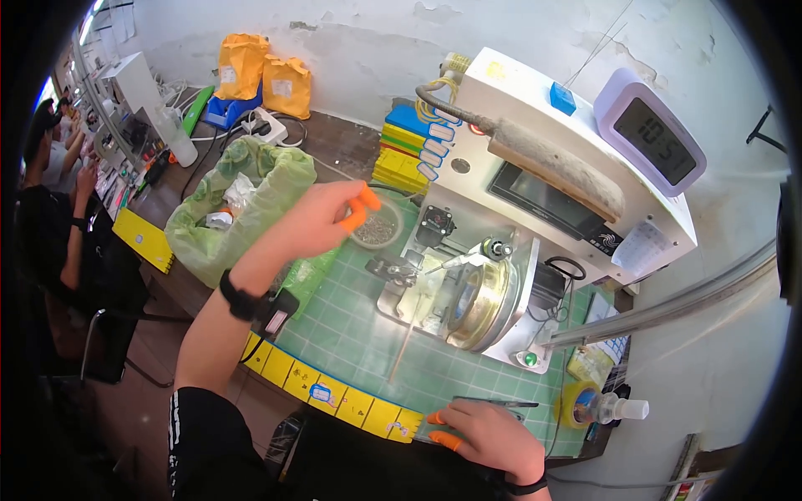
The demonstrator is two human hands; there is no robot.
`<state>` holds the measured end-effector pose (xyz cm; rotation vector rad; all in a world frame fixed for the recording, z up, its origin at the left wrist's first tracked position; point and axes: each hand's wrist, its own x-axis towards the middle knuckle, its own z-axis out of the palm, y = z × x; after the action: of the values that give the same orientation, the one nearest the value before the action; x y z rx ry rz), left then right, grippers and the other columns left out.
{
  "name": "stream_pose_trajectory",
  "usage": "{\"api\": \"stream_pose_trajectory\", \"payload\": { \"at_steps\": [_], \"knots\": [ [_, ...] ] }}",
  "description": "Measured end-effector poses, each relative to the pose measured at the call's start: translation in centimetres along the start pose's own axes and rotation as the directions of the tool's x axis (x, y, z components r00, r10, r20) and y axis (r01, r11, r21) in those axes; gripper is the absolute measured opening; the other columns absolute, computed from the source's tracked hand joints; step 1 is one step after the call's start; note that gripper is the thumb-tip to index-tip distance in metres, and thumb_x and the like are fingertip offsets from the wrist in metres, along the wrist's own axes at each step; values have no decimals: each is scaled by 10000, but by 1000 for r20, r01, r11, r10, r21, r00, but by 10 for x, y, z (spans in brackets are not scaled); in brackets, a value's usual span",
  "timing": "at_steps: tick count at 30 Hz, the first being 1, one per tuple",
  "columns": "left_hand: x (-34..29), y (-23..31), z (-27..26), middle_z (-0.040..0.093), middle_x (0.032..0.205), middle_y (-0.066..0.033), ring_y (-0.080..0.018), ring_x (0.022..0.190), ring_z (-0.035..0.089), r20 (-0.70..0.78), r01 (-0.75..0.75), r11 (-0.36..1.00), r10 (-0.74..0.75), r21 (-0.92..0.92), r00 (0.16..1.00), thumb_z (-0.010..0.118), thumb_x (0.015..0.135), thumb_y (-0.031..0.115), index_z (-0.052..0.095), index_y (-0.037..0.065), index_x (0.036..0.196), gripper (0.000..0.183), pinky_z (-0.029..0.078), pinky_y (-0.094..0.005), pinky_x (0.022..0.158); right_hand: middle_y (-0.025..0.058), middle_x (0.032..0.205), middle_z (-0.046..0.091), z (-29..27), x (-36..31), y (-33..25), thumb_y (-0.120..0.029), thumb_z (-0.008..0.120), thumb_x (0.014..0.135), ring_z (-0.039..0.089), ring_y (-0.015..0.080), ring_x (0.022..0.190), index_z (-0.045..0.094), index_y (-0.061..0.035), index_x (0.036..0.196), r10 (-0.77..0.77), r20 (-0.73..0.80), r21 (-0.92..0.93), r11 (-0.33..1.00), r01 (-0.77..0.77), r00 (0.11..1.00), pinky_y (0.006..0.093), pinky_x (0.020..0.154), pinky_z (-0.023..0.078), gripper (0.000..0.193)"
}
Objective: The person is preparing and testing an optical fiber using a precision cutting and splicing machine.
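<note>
My left hand (pixel 322 219), with orange finger cots on thumb and forefinger, reaches over the near-left rim of a round, clear dish (pixel 398 237) of tiny parts. Its two covered fingertips are apart, and nothing shows between them. My right hand (pixel 493 438) rests at the mat's front edge, also with orange cots, its fingers apart. Just beyond its knuckles lie dark tweezers (pixel 514 404). In front of me stands a white machine (pixel 480 171) with a metal wheel (pixel 478 305) and a small work area. A thin stick (pixel 404 351) extends from there over the green mat (pixel 355 334).
A bin with a green liner (pixel 188 238) stands left of the dish. A yellow strip (pixel 326 388) edges the table. Yellow packets (pixel 288 88) and stacked yellow trays (pixel 399 167) are at the back. A clear bottle (pixel 601 407) stands right. People (pixel 58 225) sit far left.
</note>
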<state>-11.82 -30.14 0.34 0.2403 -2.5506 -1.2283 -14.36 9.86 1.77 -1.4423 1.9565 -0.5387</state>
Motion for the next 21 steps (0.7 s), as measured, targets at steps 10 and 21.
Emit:
{"api": "stream_pose_trajectory", "payload": {
  "at_steps": [10,21],
  "knots": [
    [-171,113,47,644,1011,-85,-288,710,640,175,-189,951,235,-245,956,691,945,89,666,106,1189,246,516,-356,604,110,871,635,-5,24,-24,-234,768,917,679,330,786,682,-63,1121,-112,-135,206,969,139,984,407,651,538,280],
    [-217,125,81,649,861,-115,-282,708,661,-177,-359,866,315,-347,932,670,933,87,695,48,1002,83,506,-357,622,184,883,648,15,0,-78,34,713,851,634,351,736,639,28,1054,-144,-315,141,970,196,938,377,655,509,216]
  ]
}}
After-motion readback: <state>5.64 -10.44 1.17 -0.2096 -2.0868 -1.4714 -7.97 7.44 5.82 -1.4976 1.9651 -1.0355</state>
